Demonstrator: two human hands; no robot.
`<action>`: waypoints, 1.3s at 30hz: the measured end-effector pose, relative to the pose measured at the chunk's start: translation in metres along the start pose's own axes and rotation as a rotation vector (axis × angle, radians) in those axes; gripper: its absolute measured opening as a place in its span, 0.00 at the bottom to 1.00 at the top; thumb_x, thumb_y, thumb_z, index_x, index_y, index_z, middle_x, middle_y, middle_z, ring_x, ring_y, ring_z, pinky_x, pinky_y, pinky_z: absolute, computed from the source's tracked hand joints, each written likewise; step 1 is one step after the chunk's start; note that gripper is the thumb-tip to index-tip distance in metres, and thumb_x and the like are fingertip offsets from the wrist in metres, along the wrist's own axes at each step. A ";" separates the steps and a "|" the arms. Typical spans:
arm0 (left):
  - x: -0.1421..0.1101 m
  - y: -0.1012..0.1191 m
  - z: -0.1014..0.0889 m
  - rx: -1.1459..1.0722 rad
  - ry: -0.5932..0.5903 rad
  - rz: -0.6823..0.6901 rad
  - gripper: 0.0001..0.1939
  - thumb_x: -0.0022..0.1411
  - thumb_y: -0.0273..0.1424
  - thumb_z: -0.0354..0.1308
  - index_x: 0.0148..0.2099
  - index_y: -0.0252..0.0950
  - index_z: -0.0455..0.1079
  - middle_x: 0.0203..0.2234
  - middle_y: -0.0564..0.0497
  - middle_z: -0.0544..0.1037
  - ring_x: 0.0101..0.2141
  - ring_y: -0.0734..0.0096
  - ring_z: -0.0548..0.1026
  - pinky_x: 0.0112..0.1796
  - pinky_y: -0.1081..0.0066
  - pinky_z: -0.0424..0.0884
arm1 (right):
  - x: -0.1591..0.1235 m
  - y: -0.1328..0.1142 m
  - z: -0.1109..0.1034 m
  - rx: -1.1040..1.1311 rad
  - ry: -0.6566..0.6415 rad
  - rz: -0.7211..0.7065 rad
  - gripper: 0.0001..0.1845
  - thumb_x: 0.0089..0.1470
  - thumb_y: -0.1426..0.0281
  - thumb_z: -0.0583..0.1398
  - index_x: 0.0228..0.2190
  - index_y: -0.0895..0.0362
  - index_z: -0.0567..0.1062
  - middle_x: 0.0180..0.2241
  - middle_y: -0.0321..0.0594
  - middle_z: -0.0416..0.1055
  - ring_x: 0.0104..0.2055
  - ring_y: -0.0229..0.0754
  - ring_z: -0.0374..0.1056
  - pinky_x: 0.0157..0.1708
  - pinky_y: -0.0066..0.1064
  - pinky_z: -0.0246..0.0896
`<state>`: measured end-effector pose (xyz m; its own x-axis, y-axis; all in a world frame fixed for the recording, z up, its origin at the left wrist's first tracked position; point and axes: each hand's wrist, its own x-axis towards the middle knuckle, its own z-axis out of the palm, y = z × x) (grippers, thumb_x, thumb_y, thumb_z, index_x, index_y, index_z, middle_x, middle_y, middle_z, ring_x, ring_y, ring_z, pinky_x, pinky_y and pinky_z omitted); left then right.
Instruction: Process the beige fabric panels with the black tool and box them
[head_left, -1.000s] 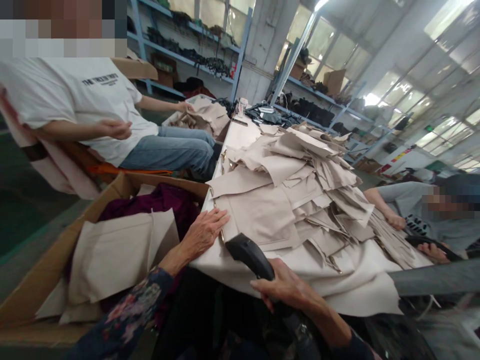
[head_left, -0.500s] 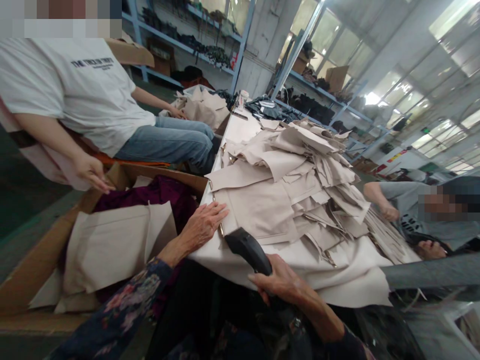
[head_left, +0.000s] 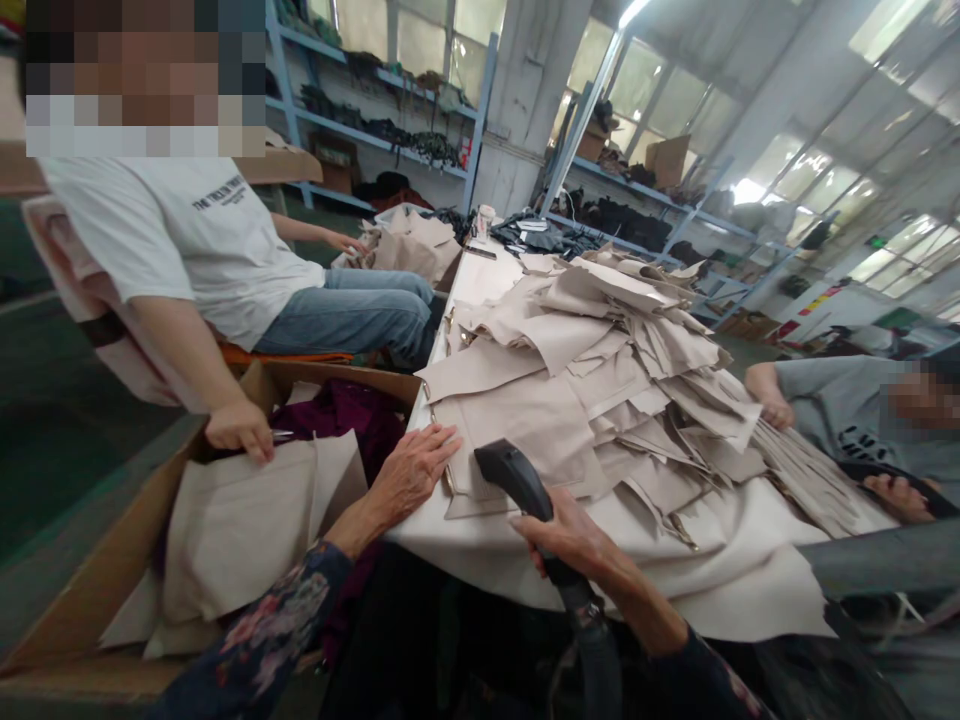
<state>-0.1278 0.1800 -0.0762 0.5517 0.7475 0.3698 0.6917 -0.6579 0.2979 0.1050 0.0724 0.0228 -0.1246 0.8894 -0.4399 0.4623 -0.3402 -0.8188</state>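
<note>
While the white-draped desk (head_left: 442,548) takes up the middle of what I can see, a loose heap of beige pieces (head_left: 622,310) rises across its far part. Beside it, low on the left, stands a cardboard box (head_left: 112,570) with more such pieces inside. At the desk's near left corner lies the flat beige piece (head_left: 517,430), its brass-coloured edge running along the left side. Above it sits the black tool (head_left: 517,475), its long axis slanting from upper left down to lower right, head aimed towards the left fingers; whether it touches, I can't tell.

Of the 2 hands, the right hand (head_left: 577,535) is wrapped around the tool's handle; the left hand (head_left: 412,470) is flat, fingers extended, gripping nothing, fingertips at the piece's edge. I'd judge this step as steadying the piece while working it; the next move calls for a still edge and fingers clear of the head.
</note>
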 end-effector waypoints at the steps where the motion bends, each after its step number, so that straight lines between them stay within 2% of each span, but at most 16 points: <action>1: 0.003 -0.003 -0.003 -0.016 0.003 -0.003 0.19 0.66 0.29 0.45 0.55 0.39 0.68 0.56 0.48 0.70 0.56 0.64 0.64 0.57 0.60 0.59 | 0.006 -0.003 -0.003 0.013 0.039 -0.007 0.12 0.49 0.63 0.59 0.26 0.58 0.63 0.16 0.30 0.63 0.15 0.32 0.60 0.13 0.24 0.61; 4: 0.020 -0.020 -0.016 -0.060 0.054 -0.070 0.16 0.66 0.31 0.46 0.49 0.37 0.72 0.47 0.46 0.76 0.49 0.64 0.70 0.53 0.63 0.65 | 0.013 -0.010 -0.012 0.047 0.040 -0.004 0.12 0.49 0.63 0.59 0.27 0.58 0.63 0.16 0.31 0.64 0.15 0.33 0.61 0.13 0.24 0.62; 7: 0.049 -0.043 -0.026 -0.046 0.123 -0.152 0.15 0.63 0.31 0.50 0.49 0.33 0.71 0.46 0.41 0.74 0.49 0.58 0.68 0.51 0.57 0.65 | 0.010 -0.007 -0.017 0.066 -0.028 -0.004 0.12 0.49 0.63 0.59 0.27 0.58 0.64 0.17 0.31 0.65 0.15 0.32 0.61 0.13 0.23 0.61; 10: 0.074 -0.058 -0.028 -0.096 0.100 -0.168 0.10 0.59 0.27 0.52 0.41 0.36 0.73 0.40 0.44 0.74 0.45 0.61 0.70 0.48 0.61 0.66 | 0.010 -0.002 -0.016 0.059 -0.059 -0.013 0.13 0.49 0.62 0.59 0.28 0.58 0.63 0.17 0.30 0.65 0.14 0.31 0.61 0.13 0.22 0.61; 13: 0.082 -0.059 -0.028 -0.204 0.077 -0.185 0.12 0.60 0.26 0.48 0.36 0.36 0.74 0.32 0.46 0.75 0.38 0.65 0.72 0.43 0.66 0.67 | 0.016 -0.001 -0.014 0.073 -0.073 -0.028 0.12 0.49 0.62 0.59 0.30 0.57 0.63 0.17 0.29 0.65 0.15 0.32 0.62 0.14 0.23 0.61; 16: 0.075 -0.051 -0.037 -0.352 0.075 -0.204 0.13 0.60 0.28 0.47 0.34 0.35 0.74 0.30 0.48 0.76 0.36 0.66 0.72 0.41 0.69 0.66 | 0.020 -0.007 -0.012 0.111 -0.098 -0.044 0.12 0.49 0.63 0.59 0.29 0.58 0.63 0.17 0.29 0.65 0.15 0.32 0.61 0.14 0.23 0.61; 18: 0.068 -0.042 -0.044 -0.472 0.062 -0.221 0.12 0.59 0.30 0.48 0.31 0.35 0.73 0.26 0.51 0.75 0.32 0.68 0.71 0.37 0.71 0.66 | 0.020 -0.013 -0.010 0.128 -0.107 -0.060 0.11 0.49 0.64 0.59 0.28 0.58 0.63 0.17 0.30 0.64 0.15 0.32 0.61 0.13 0.23 0.61; 21: 0.058 -0.027 -0.051 -0.666 0.042 -0.265 0.14 0.57 0.34 0.50 0.23 0.34 0.69 0.16 0.55 0.67 0.22 0.73 0.65 0.27 0.74 0.62 | 0.020 -0.020 -0.006 0.121 -0.124 -0.108 0.10 0.49 0.66 0.59 0.27 0.58 0.64 0.17 0.30 0.65 0.15 0.32 0.61 0.14 0.23 0.61; 23: 0.051 -0.018 -0.052 -0.805 0.039 -0.293 0.17 0.57 0.36 0.51 0.20 0.34 0.66 0.14 0.56 0.64 0.20 0.75 0.62 0.25 0.75 0.60 | 0.022 -0.024 -0.003 0.113 -0.130 -0.112 0.09 0.49 0.66 0.59 0.27 0.58 0.64 0.16 0.31 0.65 0.15 0.33 0.61 0.14 0.23 0.61; 28: 0.036 -0.001 -0.043 -1.141 0.053 -0.349 0.19 0.57 0.40 0.55 0.20 0.34 0.63 0.17 0.55 0.64 0.22 0.76 0.62 0.27 0.74 0.59 | 0.032 -0.040 -0.004 0.128 -0.144 -0.157 0.09 0.48 0.66 0.59 0.26 0.60 0.66 0.17 0.32 0.65 0.15 0.32 0.62 0.13 0.22 0.59; 32: 0.031 0.006 -0.030 -1.337 0.078 -0.391 0.18 0.55 0.41 0.58 0.21 0.32 0.66 0.17 0.54 0.65 0.22 0.76 0.62 0.27 0.73 0.59 | 0.032 -0.051 -0.005 0.120 -0.083 -0.208 0.10 0.47 0.66 0.59 0.23 0.60 0.66 0.16 0.32 0.64 0.15 0.32 0.61 0.13 0.21 0.58; 36: 0.030 0.008 -0.020 -1.458 0.180 -0.434 0.19 0.56 0.41 0.59 0.21 0.33 0.65 0.17 0.57 0.61 0.21 0.79 0.59 0.25 0.75 0.57 | 0.025 -0.044 0.000 0.091 -0.140 -0.217 0.09 0.48 0.68 0.58 0.22 0.60 0.66 0.15 0.32 0.64 0.14 0.32 0.61 0.14 0.22 0.59; 39: 0.028 0.010 -0.017 -1.493 0.168 -0.449 0.18 0.55 0.38 0.62 0.21 0.32 0.66 0.16 0.56 0.62 0.21 0.79 0.59 0.25 0.75 0.55 | 0.026 -0.041 0.004 0.089 -0.157 -0.165 0.07 0.47 0.69 0.57 0.22 0.60 0.67 0.14 0.32 0.64 0.14 0.32 0.61 0.13 0.22 0.59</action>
<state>-0.1137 0.1927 -0.0479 0.3088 0.9482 0.0752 -0.3461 0.0384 0.9374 0.0794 0.1081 0.0435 -0.3298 0.8792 -0.3439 0.3459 -0.2264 -0.9105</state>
